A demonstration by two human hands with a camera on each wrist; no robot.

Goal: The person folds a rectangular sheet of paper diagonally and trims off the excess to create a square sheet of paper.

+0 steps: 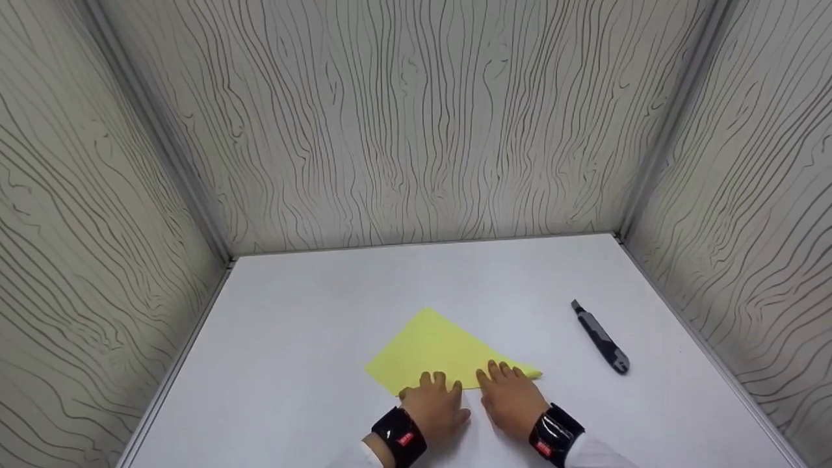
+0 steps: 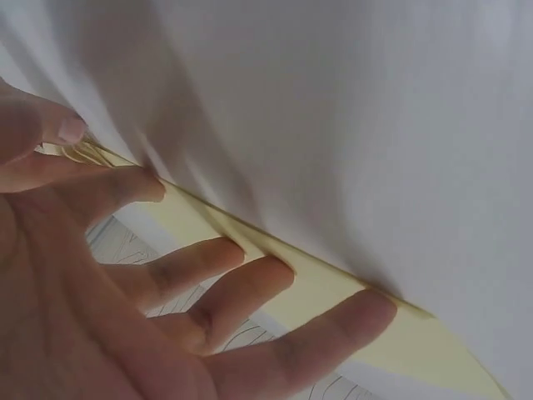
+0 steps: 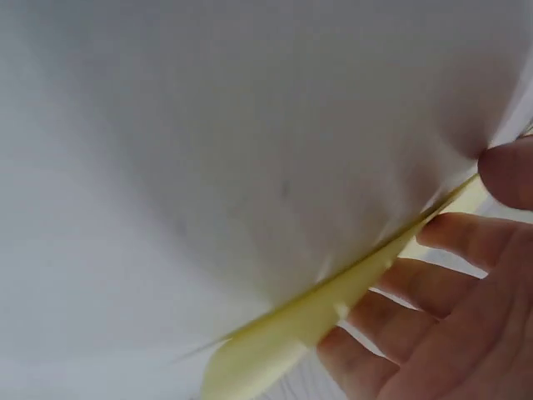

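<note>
A sheet of yellow paper [image 1: 434,348] lies on the white table, its near edge folded over and its right tip slightly raised. Spread along the left part of that fold, my left hand [image 1: 434,408] presses with its fingertips. My right hand [image 1: 512,398] presses farther right on the same edge, fingers extended. In the left wrist view, several fingertips [image 2: 379,308] meet the folded paper [image 2: 308,287] close to its crease. From the right wrist, the paper [image 3: 275,350] shows a rounded, lifted end beyond the fingers [image 3: 346,354].
A black and grey utility knife [image 1: 601,338] lies to the right of the paper, its tip pointing away. Wood-grain patterned panels [image 1: 416,130] enclose the white table [image 1: 292,325] at the back and both sides.
</note>
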